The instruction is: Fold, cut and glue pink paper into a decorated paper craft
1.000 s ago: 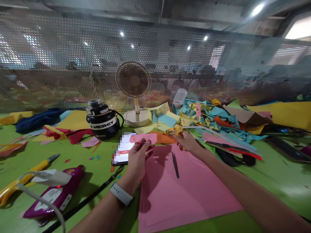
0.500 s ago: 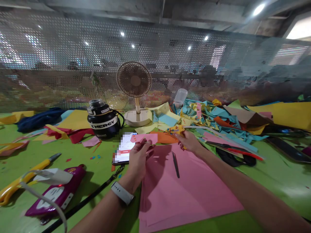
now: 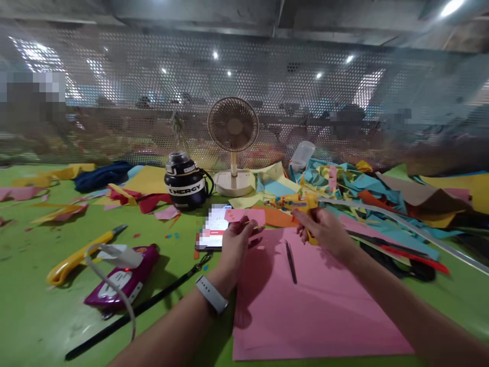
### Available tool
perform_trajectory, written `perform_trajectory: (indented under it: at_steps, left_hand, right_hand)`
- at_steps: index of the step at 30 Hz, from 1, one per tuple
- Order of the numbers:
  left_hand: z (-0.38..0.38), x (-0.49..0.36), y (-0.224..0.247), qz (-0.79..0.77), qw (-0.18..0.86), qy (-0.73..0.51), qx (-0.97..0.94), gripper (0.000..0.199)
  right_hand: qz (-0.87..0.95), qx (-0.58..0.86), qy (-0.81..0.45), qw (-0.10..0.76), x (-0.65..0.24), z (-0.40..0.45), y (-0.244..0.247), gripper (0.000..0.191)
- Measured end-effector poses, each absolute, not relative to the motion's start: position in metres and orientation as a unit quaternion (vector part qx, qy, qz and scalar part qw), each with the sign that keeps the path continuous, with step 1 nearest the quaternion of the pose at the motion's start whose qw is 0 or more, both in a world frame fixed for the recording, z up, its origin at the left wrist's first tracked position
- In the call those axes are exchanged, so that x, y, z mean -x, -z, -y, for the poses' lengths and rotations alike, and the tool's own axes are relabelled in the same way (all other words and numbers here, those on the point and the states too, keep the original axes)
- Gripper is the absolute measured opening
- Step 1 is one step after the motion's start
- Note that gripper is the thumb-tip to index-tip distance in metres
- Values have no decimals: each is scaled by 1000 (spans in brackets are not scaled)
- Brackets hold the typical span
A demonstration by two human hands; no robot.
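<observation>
My left hand (image 3: 239,242), with a pale watch strap (image 3: 212,294) on its wrist, pinches a small pink paper strip (image 3: 252,217) marked with orange dots. In my right hand (image 3: 324,232) is a yellow, colour-patterned glue gun (image 3: 305,203), its front end pointing left towards the strip. A long whitish stick or tube runs from the back of the gun to the right. Below my hands lies a stack of large pink sheets (image 3: 305,321), with dark tweezers (image 3: 291,262) on top. An orange paper piece (image 3: 275,218) is behind the strip.
A lit phone (image 3: 214,229), black bottle (image 3: 186,186) and small fan (image 3: 234,125) stand beyond my left hand. Crumpled coloured paper (image 3: 340,178) is heaped at the back right. At left lie a yellow cutter knife (image 3: 82,257), purple device (image 3: 137,278) and black strap (image 3: 153,293).
The view has turned left, shifting things rightward in the picture. My right hand with the glue gun has moved right, away from the strip; my left hand still holds the strip.
</observation>
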State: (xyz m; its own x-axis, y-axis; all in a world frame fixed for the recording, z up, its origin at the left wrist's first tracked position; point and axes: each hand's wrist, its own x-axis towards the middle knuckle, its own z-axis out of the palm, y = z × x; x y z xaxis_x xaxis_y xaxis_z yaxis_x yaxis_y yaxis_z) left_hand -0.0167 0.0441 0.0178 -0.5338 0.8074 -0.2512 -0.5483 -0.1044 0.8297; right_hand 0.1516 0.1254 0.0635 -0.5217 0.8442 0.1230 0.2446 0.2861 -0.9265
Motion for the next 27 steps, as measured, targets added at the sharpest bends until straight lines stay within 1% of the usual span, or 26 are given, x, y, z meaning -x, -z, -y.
perform_trajectory:
  at_steps: [5,12,20,27]
  left_hand:
    - [-42,15,-17,-487,460,-723,-169,32]
    - [-38,9,-24,-519,459,-691,-209,35]
    - [-38,10,-23,-519,453,-692,-214,28]
    - [-42,12,-17,-526,450,-689,-213,33]
  right_hand:
    - [766,364,-447,286,-148,-110,-67,33]
    - [773,360,-444,275,-148,-107,-69,28]
    - [779,368,-434,265,-147,-106,-68,30]
    - [794,370,-400,270,-150,-106,-69,30]
